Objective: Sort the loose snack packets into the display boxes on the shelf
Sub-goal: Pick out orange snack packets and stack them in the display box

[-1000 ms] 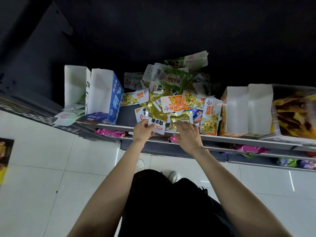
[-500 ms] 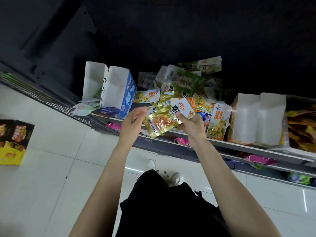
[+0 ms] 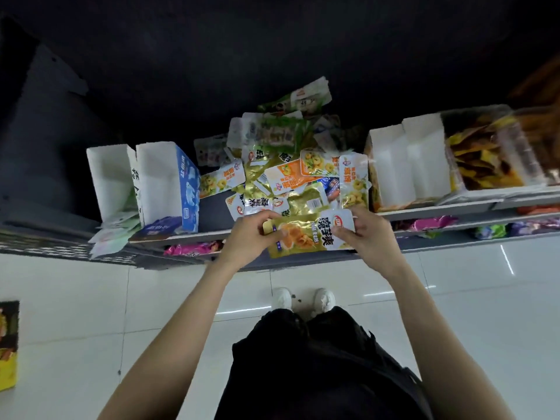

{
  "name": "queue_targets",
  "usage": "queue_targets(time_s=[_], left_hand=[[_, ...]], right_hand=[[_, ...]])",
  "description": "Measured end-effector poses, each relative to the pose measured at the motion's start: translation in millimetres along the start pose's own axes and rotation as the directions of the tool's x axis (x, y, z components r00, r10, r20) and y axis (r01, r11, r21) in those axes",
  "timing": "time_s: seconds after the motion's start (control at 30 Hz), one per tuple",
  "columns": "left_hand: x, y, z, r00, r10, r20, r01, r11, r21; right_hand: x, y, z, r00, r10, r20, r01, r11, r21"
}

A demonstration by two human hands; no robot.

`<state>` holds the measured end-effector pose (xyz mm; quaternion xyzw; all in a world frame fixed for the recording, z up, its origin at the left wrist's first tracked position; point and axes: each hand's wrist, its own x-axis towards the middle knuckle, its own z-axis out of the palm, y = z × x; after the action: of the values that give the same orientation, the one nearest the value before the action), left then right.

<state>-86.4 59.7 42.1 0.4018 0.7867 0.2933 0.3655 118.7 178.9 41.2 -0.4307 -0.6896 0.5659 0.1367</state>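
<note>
- Both hands, left (image 3: 248,234) and right (image 3: 365,234), pinch a gold packet (image 3: 306,234) held crosswise between them.
- Open white boxes (image 3: 157,180) stand up-left of the left hand; more boxes (image 3: 406,165) sit beyond the right.

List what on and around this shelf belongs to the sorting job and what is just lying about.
Job:
- gold foil snack packets, held by left hand and right hand
- loose packet heap
- white cardboard display boxes

Lying about:
- pink wrappers on lower shelf
- yellow carton on floor

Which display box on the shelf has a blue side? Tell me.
The blue-sided box, second from the left end; the other cardboard boxes show only white or orange.
</note>
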Motion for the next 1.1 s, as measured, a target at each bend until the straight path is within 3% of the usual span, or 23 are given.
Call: queue_targets(time_s=[0.1,0.2,0.23,0.3,0.43,0.6,0.67,0.8,1.1], left_hand=[[16,19,25,0.998,0.06,-0.029,-0.063,0.994,-0.085],[39,46,58,0.99,0.096,-0.108,-0.111,0.983,-0.148],[48,56,72,0.988,0.106,-0.107,-0.121,0.983,-0.137],[65,75,105,0.989,0.122,-0.083,-0.128,0.988,-0.084],[94,99,171,0.992,0.016,-0.126,-0.024,0.998,-0.055],[114,110,209,0.972,-0.091,-0.217,0.086,0.996,-0.029],[118,110,212,0.963,-0.093,-0.254,0.097,0.995,0.001],[122,109,208,0.954,-0.058,-0.295,0.092,0.991,0.101],[123,103,212,0.945,0.027,-0.325,0.044,0.977,0.209]], right_hand=[[-23,23,-33,0.947,-0.059,-0.315,0.043,0.997,-0.059],[-39,40,-83,0.734,-0.106,-0.671,0.082,0.994,-0.068],[-42,41,-100,0.658,-0.153,-0.738,0.093,0.988,-0.122],[-39,40,-131,0.59,-0.278,-0.758,0.091,0.956,-0.279],[-6,48,-168,0.618,-0.516,-0.593,0.132,0.812,-0.569],[46,63,-180,0.695,-0.697,-0.177,0.273,0.484,-0.832],[61,68,-180,0.76,-0.649,-0.028,0.292,0.38,-0.877],[66,77,-177,0.898,-0.403,0.179,0.304,0.27,-0.914],[60,76,-176,0.932,-0.217,0.29,0.333,0.194,-0.923]])
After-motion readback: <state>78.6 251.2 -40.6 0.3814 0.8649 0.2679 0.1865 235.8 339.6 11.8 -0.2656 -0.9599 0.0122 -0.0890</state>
